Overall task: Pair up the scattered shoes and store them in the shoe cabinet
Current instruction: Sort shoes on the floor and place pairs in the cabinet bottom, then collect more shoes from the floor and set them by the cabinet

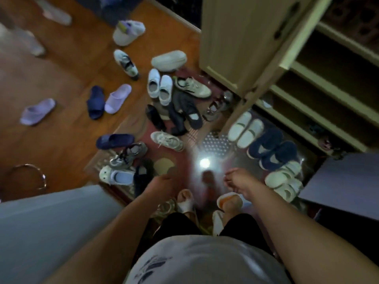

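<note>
Several shoes lie scattered on the floor in front of me. My left hand [162, 182] and my right hand [238, 179] hang low over the shiny floor with fingers loosely curled, holding nothing. The shoe cabinet [303, 95] stands open at the right, its door [242, 37] swung out. A white pair [245, 129], a navy pair [272, 149] and another white pair [284, 181] sit in a row by the cabinet. White sneakers [160, 87], a beige trainer [192, 87], dark shoes [184, 113] and a grey trainer [167, 140] lie mid-floor.
Lilac slides [38, 111] [118, 98] and navy slides [95, 102] [114, 140] lie on the wooden floor at left. A grey surface [41, 222] fills the lower left and a grey box [346, 181] the right. My feet in slippers [185, 200] stand below.
</note>
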`<state>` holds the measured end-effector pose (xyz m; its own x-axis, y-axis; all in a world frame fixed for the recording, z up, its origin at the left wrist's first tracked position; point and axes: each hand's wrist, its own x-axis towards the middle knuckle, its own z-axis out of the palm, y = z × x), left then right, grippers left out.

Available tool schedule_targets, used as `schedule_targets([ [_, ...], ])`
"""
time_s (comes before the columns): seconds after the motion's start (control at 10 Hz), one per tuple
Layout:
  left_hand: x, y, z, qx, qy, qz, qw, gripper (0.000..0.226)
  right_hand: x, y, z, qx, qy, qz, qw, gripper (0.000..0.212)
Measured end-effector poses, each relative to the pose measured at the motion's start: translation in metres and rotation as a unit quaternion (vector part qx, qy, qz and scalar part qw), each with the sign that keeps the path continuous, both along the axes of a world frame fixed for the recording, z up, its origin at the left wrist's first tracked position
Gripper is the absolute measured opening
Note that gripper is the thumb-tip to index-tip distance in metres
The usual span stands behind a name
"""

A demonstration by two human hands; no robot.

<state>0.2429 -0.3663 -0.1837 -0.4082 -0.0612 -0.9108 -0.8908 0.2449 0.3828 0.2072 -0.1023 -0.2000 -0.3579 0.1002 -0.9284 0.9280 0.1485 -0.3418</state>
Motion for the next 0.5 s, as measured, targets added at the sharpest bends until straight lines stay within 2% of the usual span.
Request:
schedule_targets([
  [0.1,-0.005,-0.054,0.011,-0.05,0.012,0.095,0.994,0.019,-0.024,-0.054,0.016,-0.017,0.026,0.053,0.998,0.021],
  [0.2,-0.022,-0.084,0.033,-0.041,0.023,0.157,0.987,0.007,-0.056,-0.095,0.027,-0.031,0.051,0.081,0.995,0.019],
  [0.3,-0.041,-0.092,0.034,-0.013,0.015,0.182,0.983,0.013,-0.087,-0.113,0.029,-0.03,0.063,0.088,0.994,0.018],
  [0.5,-0.104,-0.091,0.019,0.004,-0.006,0.154,0.988,0.016,-0.149,-0.121,0.003,-0.023,0.026,0.066,0.997,0.024],
])
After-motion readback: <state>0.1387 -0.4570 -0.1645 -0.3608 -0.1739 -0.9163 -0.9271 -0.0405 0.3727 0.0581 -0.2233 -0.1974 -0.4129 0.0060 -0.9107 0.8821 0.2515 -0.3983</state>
